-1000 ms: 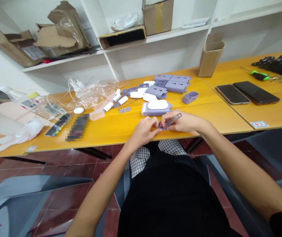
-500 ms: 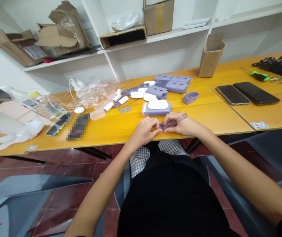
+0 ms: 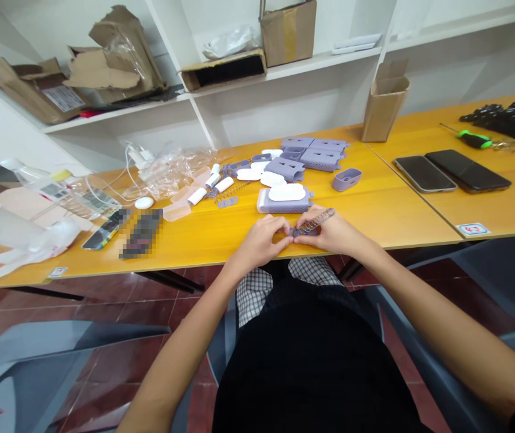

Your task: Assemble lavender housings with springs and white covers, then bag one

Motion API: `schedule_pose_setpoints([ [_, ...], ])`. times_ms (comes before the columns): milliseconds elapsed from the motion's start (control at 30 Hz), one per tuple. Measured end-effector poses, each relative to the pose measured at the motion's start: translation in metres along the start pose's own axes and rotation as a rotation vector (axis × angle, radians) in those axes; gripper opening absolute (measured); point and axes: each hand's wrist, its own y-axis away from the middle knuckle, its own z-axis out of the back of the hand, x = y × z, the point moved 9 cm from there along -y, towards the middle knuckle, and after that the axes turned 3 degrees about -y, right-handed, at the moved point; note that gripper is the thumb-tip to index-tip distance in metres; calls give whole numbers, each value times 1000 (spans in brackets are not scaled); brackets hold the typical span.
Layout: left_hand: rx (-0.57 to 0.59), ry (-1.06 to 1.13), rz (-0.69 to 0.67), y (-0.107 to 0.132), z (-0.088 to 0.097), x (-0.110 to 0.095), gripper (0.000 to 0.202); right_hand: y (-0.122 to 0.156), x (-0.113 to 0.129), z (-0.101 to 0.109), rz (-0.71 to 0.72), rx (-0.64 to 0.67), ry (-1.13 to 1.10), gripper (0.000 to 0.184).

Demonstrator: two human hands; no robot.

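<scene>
Near the front edge of the table, my left hand [image 3: 266, 237] pinches the left end of a small grey-purple plastic piece [image 3: 310, 232]. My right hand [image 3: 324, 230] closes on the same piece from the right, its fingertips almost meeting the left ones. A metal coil spring [image 3: 319, 222] rises at a slant from the fingers of my right hand. Fingers hide much of the small piece and the spring's lower end. Just beyond my hands lies a purple perforated case [image 3: 284, 205] with a white oval cover [image 3: 286, 192] on top.
More purple cases [image 3: 323, 157], white cylinders [image 3: 197, 196], a loose spring [image 3: 232, 190] and a flat grey part [image 3: 228, 202] lie farther back. A purple cap [image 3: 346, 178] sits to the right. Two phones [image 3: 468, 170] and a green-handled screwdriver [image 3: 474, 139] are farther right.
The spring has swung slightly left and stands a bit steeper. More of the small piece shows under my right fingers. Both hands stay pinched together in nearly the same place.
</scene>
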Motion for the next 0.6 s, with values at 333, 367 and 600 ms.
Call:
schedule_pose_setpoints([
  [333, -19, -5, 4, 1, -1, 3, 18, 4, 4, 7, 58, 61, -126, 21],
  [367, -21, -4, 3, 1, -1, 3, 18, 4, 2, 7, 43, 62, -134, 22],
  [600, -20, -7, 4, 1, 0, 1, 17, 3, -2, 7, -24, 53, -182, 22],
])
